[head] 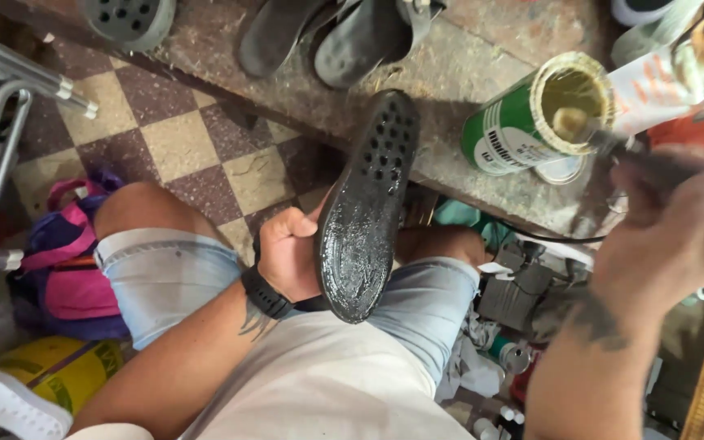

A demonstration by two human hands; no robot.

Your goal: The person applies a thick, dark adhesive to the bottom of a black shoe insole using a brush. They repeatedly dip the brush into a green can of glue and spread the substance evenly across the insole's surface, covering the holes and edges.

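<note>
My left hand (288,253) grips a black shoe sole (367,208) by its edge, holding it upright over my lap; the sole has holes at the far end and a glossy wet coat on the near part. My right hand (671,236) is closed around a brush handle (641,159) whose tip dips into an open green tin (531,118) lying tilted on the stone ledge. The tin's inside is yellowish with glue-like paste. A black watch sits on my left wrist.
Several dark sandals (332,33) rest on the stone ledge (450,73). A pink and purple bag (71,261) and a yellow container (59,371) lie on the checked floor at left. A metal chair frame (2,106) stands far left. Tools and small bottles (507,326) clutter the lower right.
</note>
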